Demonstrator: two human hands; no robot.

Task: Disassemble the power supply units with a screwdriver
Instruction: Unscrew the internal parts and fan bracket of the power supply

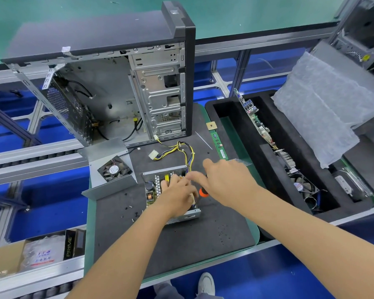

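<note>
Disassembly is well advanced: the power supply unit [171,195], cover [108,169] already off, lies beneath the fingers of the left hand [177,193], which are pressed onto its circuit board. The screwdriver [203,192] is gripped under the right hand [227,182], fingers curled and blurred. Board screws probably must be found next.

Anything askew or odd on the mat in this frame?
Loose screws lie scattered on the mat left of the open power supply, and its removed cover with fan sits tilted beside it. Normal for disassembly; nothing looks damaged.
</note>
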